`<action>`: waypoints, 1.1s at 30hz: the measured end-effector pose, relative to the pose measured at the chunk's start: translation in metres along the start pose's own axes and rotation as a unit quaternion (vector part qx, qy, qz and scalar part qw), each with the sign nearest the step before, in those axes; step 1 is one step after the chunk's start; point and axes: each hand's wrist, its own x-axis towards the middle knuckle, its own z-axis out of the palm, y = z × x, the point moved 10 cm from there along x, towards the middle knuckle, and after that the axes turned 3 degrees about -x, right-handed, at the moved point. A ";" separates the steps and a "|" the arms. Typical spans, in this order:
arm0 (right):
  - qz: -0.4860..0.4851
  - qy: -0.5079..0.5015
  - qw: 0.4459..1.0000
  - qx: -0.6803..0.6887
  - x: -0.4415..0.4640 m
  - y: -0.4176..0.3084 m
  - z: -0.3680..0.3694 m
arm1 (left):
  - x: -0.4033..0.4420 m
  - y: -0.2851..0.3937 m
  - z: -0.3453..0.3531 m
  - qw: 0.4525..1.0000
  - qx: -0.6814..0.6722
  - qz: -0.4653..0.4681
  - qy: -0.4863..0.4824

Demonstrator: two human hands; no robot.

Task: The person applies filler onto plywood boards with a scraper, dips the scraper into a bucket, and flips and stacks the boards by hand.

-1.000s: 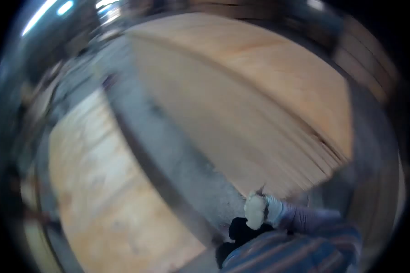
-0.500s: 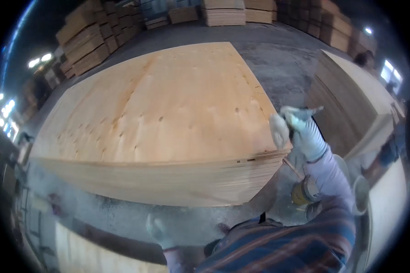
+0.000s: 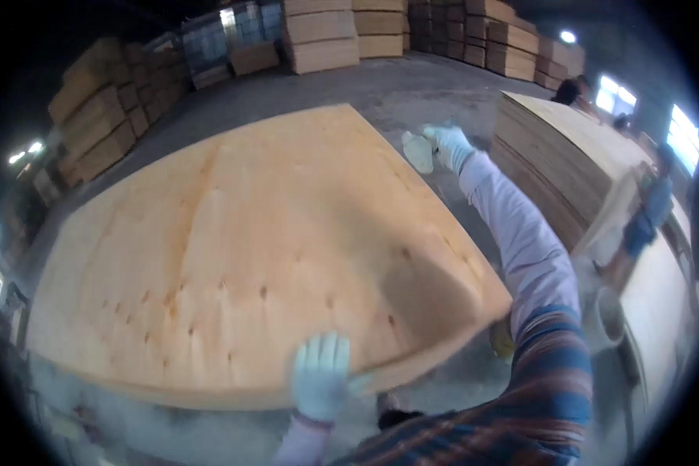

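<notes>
Board (image 3: 233, 248), lying flat in front, likely heavy and stiff, suits an edge grip. Left hand (image 3: 321, 380) spreads flat at its near edge; right hand (image 3: 448, 145) grips a pale wad (image 3: 418, 153).

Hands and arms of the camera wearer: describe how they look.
The left hand and right hand wear pale, greenish-white gloves. The lower sleeves are pale lilac; above the right one is a blue garment with reddish-brown stripes.
</notes>
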 end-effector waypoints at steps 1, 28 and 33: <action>0.007 -0.014 0.991 0.131 0.026 0.023 0.009 | 0.001 -0.002 0.006 1.000 0.007 0.011 -0.015; -0.057 -0.162 0.870 -0.462 -0.466 -0.072 0.046 | -0.208 -0.173 -0.122 0.980 -0.041 -0.076 0.179; 0.019 -0.047 0.987 -0.149 -0.443 -0.057 0.162 | -0.240 -0.325 -0.190 0.968 0.088 -0.178 0.154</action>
